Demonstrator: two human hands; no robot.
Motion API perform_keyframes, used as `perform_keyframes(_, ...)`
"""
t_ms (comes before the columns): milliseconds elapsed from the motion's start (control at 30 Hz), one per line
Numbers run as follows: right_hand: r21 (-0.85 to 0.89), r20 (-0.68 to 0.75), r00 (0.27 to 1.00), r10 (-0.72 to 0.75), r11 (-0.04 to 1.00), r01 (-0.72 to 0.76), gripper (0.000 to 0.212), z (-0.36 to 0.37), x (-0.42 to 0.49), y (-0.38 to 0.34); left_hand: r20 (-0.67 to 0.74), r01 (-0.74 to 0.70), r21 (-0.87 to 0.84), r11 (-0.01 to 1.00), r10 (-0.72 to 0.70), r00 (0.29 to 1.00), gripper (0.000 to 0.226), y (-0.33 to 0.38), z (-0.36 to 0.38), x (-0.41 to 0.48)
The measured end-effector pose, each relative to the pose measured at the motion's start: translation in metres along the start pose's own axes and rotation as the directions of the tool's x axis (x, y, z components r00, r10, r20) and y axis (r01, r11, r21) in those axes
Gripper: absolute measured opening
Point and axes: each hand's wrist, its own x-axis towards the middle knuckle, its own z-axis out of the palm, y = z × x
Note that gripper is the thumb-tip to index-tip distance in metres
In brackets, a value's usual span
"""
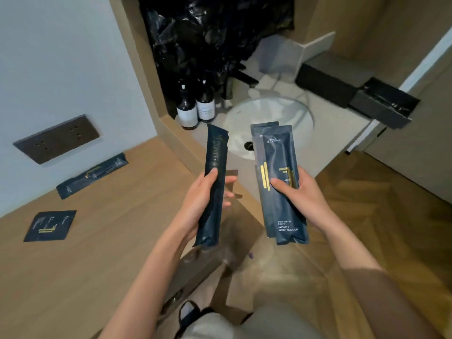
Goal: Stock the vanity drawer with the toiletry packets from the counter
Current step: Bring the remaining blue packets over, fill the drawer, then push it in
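Observation:
My left hand grips one long dark blue toiletry packet, held upright with its top near the sink. A little to its right, my right hand holds two overlapping long dark blue packets with gold marks and white lettering. On the wooden counter at the left lie another long packet near the wall and a small square packet closer to me. Below my hands a dim, dark drawer-like opening shows, too blurred to read.
A white round sink with a black faucet sits ahead. Two dark pump bottles stand at its left rim under a black plastic bag. A black open box is at right. A wall socket plate is at left.

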Motion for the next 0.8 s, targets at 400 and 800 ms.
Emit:
perform_keyframes(400, 0.079, -0.158, 0.987, -0.018, 0.996, 0.031, 0.015, -0.206, -0.038, 0.053, 0.219, 0.092, 0.047, 0.995, -0.1, 0.971, 0.033, -0.064, 0.25, 0.012)
perform_keyframes(800, 0.072, -0.303, 0.951, -0.062, 0.994, 0.088, 0.011, -0.338, 0.042, 0.078, 0.226, 0.017, 0.114, 0.993, -0.043, 0.973, 0.029, -0.072, 0.401, 0.106)
